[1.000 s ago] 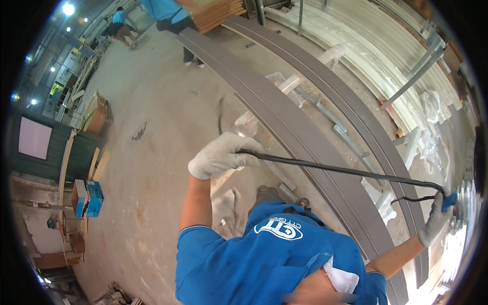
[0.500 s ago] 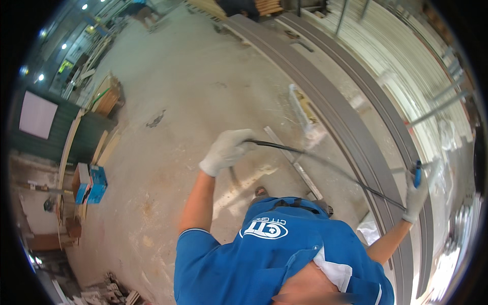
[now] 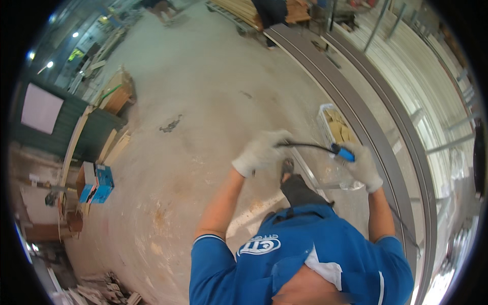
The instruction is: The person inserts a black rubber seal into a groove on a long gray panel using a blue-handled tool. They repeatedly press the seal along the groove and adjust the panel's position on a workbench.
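A thin black flexible strip (image 3: 311,146) runs between my two gloved hands in front of my body. My left hand (image 3: 262,152), in a white glove and blurred, is closed on one end of it. My right hand (image 3: 362,166), gloved too, grips a small blue-handled tool (image 3: 345,153) whose dark tip meets the strip; the kind of tool does not show clearly. Right of this hand lie two long brown profiles (image 3: 351,99), side by side on supports. A thin dark line hangs by the nearer profile below my right forearm; I cannot tell whether it is the same strip.
A white tray (image 3: 322,125) with brown-yellow pieces stands beside the profiles. Pale long profiles (image 3: 412,66) are stacked at the far right. Blue cartons (image 3: 101,183) and boards are at the left. A person (image 3: 272,12) stands at the far end, near stacked wood.
My right hand has come off the profiles toward my left hand, bringing the blue tool to the strip. The span of strip between my hands is shorter. My view has shifted left.
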Demonstrator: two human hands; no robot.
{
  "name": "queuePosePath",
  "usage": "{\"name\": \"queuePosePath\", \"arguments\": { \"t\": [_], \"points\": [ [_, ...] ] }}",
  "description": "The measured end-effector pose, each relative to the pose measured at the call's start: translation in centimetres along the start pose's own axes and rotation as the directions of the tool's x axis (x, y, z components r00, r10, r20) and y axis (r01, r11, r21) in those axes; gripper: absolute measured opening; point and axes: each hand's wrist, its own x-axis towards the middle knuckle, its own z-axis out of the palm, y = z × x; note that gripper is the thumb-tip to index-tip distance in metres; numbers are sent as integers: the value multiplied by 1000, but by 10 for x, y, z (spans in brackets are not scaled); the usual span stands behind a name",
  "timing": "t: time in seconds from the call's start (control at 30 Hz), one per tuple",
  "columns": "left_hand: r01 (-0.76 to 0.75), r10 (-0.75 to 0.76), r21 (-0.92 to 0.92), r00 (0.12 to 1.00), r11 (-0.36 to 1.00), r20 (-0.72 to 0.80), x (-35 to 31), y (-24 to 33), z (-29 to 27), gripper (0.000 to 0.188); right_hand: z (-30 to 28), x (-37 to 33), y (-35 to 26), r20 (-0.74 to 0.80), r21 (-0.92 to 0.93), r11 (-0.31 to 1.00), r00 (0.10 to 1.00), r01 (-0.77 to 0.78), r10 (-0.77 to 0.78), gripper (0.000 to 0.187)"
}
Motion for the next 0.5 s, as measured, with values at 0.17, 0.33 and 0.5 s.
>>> {"name": "queuePosePath", "arguments": {
  "t": [0.17, 0.33, 0.5],
  "points": [
    [-12, 25, 223, 998, 975, -55, 76, -56, -61, 23, -17, 70, 49, 32, -23, 987, 987, -158, 158, 22],
    [-14, 30, 149, 994, 989, -104, 162, -89, -100, 19, -12, 138, 64, 49, 118, 971, 977, -210, 206, 19],
    [186, -183, -43, 982, 982, 51, 213, -99, -118, 19, -15, 160, 76, 90, 21, 954, 951, -299, 296, 23]
  ]
}}
